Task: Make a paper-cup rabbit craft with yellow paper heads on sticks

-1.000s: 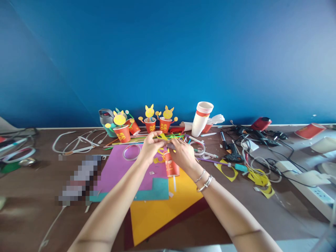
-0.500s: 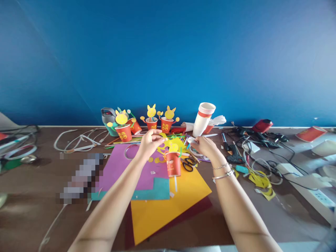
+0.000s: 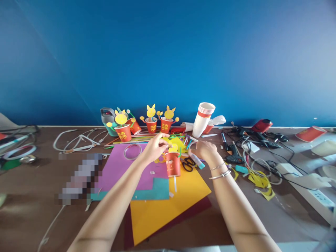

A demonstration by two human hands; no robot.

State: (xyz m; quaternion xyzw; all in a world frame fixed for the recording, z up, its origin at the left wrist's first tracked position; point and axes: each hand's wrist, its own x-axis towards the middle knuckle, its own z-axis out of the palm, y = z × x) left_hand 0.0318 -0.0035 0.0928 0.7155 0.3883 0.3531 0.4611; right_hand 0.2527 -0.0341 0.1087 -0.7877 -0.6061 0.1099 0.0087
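A red paper cup (image 3: 173, 167) stands upside down on the coloured paper, with a yellow paper face (image 3: 173, 147) above it, a green bent straw arm at its right and a clear straw (image 3: 175, 183) below. My left hand (image 3: 156, 148) is just left of the face, thumb and forefinger closed; whatever they pinch is too small to make out. To the right, my right hand (image 3: 206, 151) has its fingers curled at the upper end of a white tube with a light-blue end (image 3: 197, 161). Black-handled scissors (image 3: 188, 164) lie between the cup and that tube.
Finished-looking cup figures (image 3: 123, 133) line the wall side, with a stack of white cups (image 3: 203, 119) to their right. A glue gun (image 3: 235, 154), cables and a power strip (image 3: 317, 196) lie at the right. A tape roll (image 3: 132, 151) rests on purple paper (image 3: 115, 175).
My left hand has moved slightly right and down, toward the cup's face. My right hand has lowered a little, and the white and light-blue tube now shows below its fingers.
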